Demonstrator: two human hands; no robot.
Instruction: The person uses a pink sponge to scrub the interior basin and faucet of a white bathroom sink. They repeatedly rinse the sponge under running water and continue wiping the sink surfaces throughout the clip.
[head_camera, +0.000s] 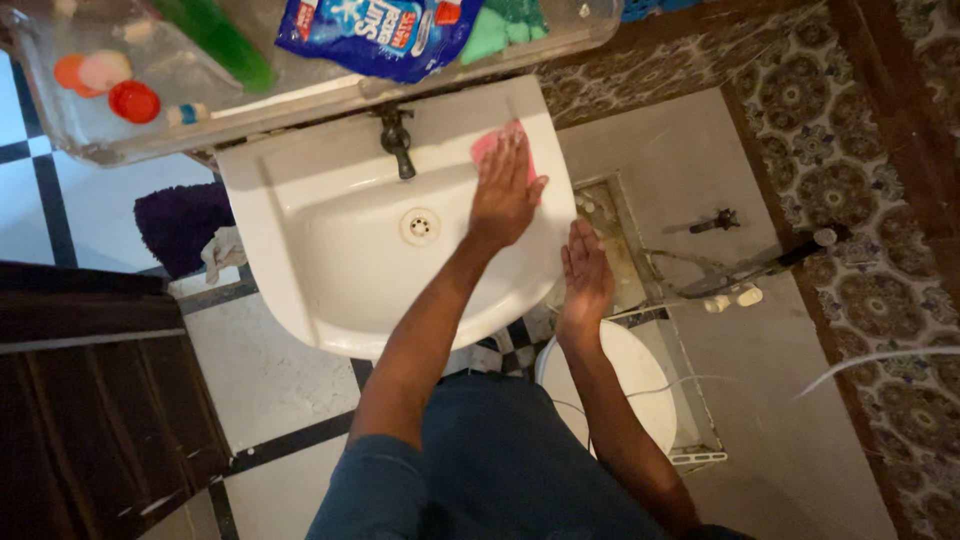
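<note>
We are pressing our left hand flat, fingers together, on a pink cleaning cloth at the upper right rim of the white ceramic washbasin. Our right hand is hovering just right of the basin, fingers straight and together, holding nothing. A blue plastic pouch with white lettering is lying on the clear shelf at the frame's top.

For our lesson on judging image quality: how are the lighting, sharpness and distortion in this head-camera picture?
Head view: dim, warm indoor light; the white sink is the brightest area, without harsh glare. The left hand on the pink sponge looks slightly soft. The shelf and the tiled wall bend near the frame's edges, as with a wide lens.
</note>
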